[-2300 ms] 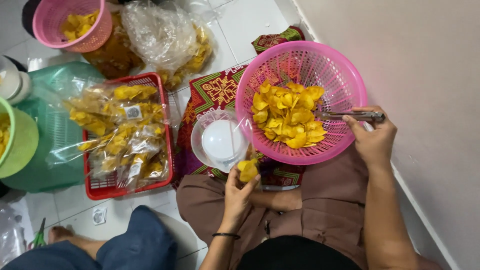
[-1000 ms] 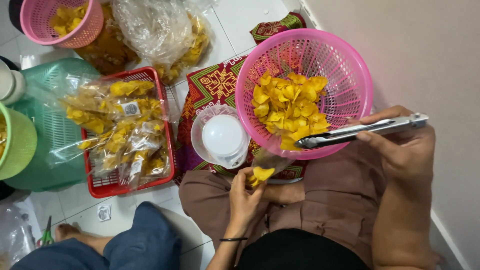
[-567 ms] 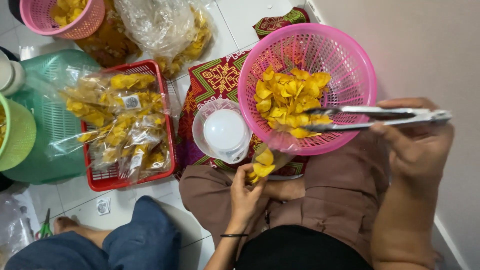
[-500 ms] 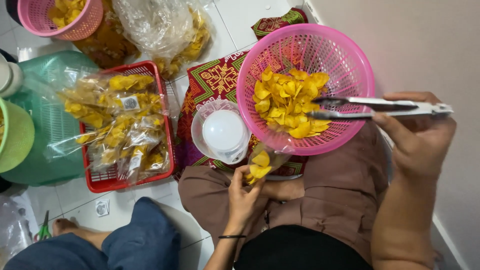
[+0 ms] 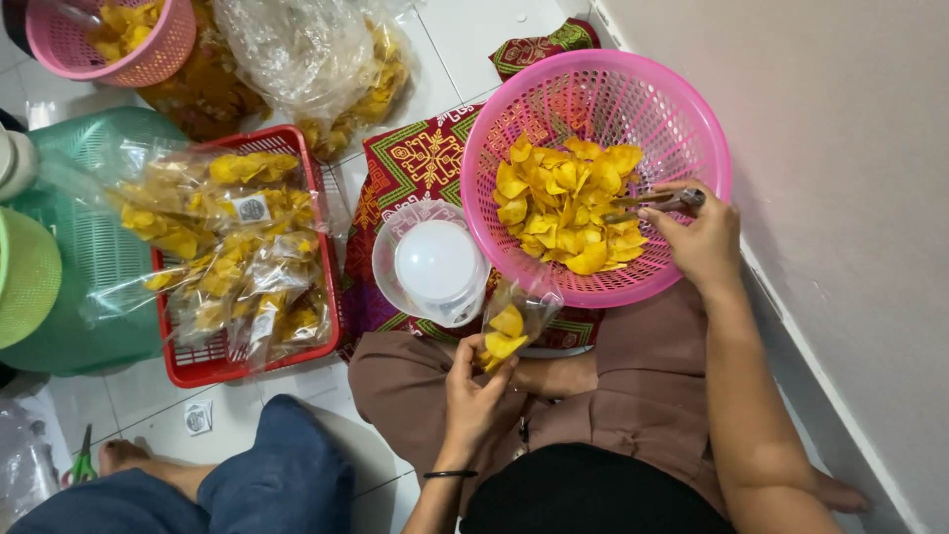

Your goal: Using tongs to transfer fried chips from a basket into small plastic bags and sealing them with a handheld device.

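Note:
My right hand (image 5: 698,240) grips metal tongs (image 5: 654,204) whose tips are down among the yellow chips (image 5: 563,203) in a large pink basket (image 5: 682,129). My left hand (image 5: 473,388) holds a small clear plastic bag (image 5: 509,321) with a few chips in it, just below the basket's near rim and over my brown-clothed lap. Beside the bag stands a clear container with a white round lid (image 5: 435,265) on a patterned red cloth (image 5: 410,163).
A red tray (image 5: 188,368) at left holds several filled chip bags. Behind it lie big clear bags of chips (image 5: 326,59) and a second pink basket (image 5: 119,40). A green basket (image 5: 89,158) is far left. Another person's blue-clad leg (image 5: 267,485) is bottom left. A wall runs along the right.
My right hand lifted the tongs out toward the small bag, then swung them back down into the pink basket's chips. The left hand kept hold of the bag, which shows more chips.

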